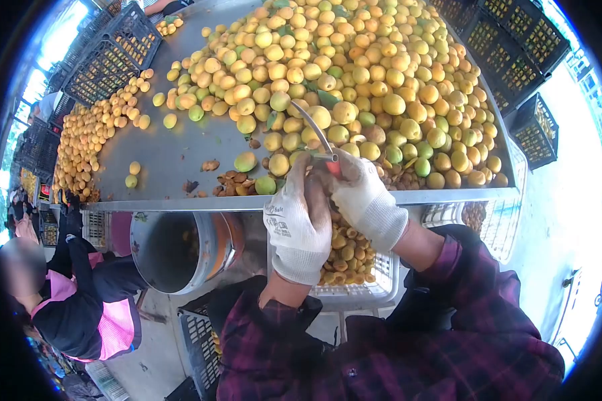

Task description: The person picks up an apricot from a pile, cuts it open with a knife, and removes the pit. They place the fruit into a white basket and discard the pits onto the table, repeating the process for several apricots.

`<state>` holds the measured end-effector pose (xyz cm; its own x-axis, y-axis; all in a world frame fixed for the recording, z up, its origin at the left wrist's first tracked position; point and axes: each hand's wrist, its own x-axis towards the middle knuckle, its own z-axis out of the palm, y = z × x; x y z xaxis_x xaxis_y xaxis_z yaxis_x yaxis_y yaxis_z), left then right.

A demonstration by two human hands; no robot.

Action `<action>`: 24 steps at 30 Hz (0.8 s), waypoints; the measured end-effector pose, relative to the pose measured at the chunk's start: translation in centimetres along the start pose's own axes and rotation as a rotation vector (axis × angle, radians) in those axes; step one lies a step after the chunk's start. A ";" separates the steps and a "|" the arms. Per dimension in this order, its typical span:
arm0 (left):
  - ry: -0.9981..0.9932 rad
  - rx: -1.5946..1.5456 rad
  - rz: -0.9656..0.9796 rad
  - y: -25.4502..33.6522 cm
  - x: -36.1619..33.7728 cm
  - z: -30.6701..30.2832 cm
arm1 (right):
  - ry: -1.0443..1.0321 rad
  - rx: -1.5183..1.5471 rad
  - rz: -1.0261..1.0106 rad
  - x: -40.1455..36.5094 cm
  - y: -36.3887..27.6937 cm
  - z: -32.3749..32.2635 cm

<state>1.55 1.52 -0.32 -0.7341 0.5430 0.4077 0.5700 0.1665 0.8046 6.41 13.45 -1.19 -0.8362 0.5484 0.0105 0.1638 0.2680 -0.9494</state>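
Note:
Both my hands wear white knit gloves and meet at the table's near edge. My right hand (362, 195) is closed round the red handle (334, 167) of a curved knife, whose thin blade (312, 125) points up and left over the fruit. My left hand (299, 224) is closed close beside it, its fingers pressed together; what it holds is hidden. Beyond them a large heap of yellow-orange and greenish apricots (354, 73) covers the metal table (180, 150). Brown pits or scraps (234, 184) lie by the edge.
Below my hands stands a white basket (374, 289) of halved fruit (348, 257). A metal bucket (170, 247) is left of it. Black crates (110, 70) stand at the upper left, more crates (508, 57) at the right. Another person (80, 301) sits at the lower left.

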 end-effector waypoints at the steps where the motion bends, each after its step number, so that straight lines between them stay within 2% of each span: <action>1: 0.019 0.024 0.031 -0.3 -0.1 0.1 | -0.001 0.000 0.002 -0.1 0.2 -0.1; 4: -0.039 0.040 -0.013 0.0 -0.1 -0.5 | -0.076 -0.045 -0.009 0.2 -1.0 -1.1; 5: -0.036 0.039 -0.014 0.4 0.0 -0.8 | -0.200 0.051 0.059 0.4 -1.6 -1.6; 6: -0.064 0.049 -0.087 0.8 0.1 -1.2 | -0.321 0.147 0.128 0.6 -2.0 -2.1; 7: -0.093 0.058 -0.161 1.0 0.1 -1.4 | -0.321 0.146 0.129 0.7 -2.4 -2.5; 8: -0.094 0.057 -0.164 0.8 0.0 -1.4 | -0.332 -0.044 0.022 0.7 -2.8 -2.7; 9: -0.043 0.044 -0.079 0.3 -0.1 -1.2 | -0.342 -0.233 -0.085 0.7 -2.9 -2.7; 10: 0.008 0.031 0.006 0.0 -0.2 -1.1 | -0.344 -0.233 -0.081 0.5 -2.6 -2.3; 12: -0.025 0.015 -0.034 0.2 -0.1 -1.2 | -0.061 -0.214 -0.097 0.2 -1.9 -1.3; 13: -0.056 0.001 -0.066 0.6 0.0 -1.4 | -0.065 -0.216 -0.098 0.5 -2.1 -1.6; 15: -0.195 0.061 -0.064 1.4 -0.5 -1.5 | 0.085 -0.449 -0.176 1.9 -2.4 -3.4; 17: -0.601 0.260 -0.148 1.3 -1.1 -1.2 | 0.023 -0.629 -0.037 3.3 -2.8 -5.2; 18: -0.574 0.249 -0.147 1.4 -1.4 -0.9 | -0.009 -0.799 0.013 3.9 -3.8 -5.7; 20: -0.815 0.349 -0.108 1.4 -2.1 -0.4 | 0.018 -0.849 -0.075 6.1 -3.7 -5.6; 22: -0.762 0.338 -0.084 1.7 -2.2 -0.4 | 0.059 -0.823 -0.234 9.5 -2.6 -4.8; 23: -0.728 0.338 -0.054 1.8 -2.1 -0.6 | 0.108 -0.860 -0.318 10.7 -4.1 -3.4; 24: -0.795 0.336 -0.077 1.9 -1.6 -0.9 | 0.052 -0.846 -0.266 12.5 -5.7 -2.0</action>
<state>3.42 0.20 0.94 -0.3709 0.9137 -0.1661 0.7005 0.3927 0.5959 -3.94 20.39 4.96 -0.8801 0.4147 0.2313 0.3172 0.8759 -0.3636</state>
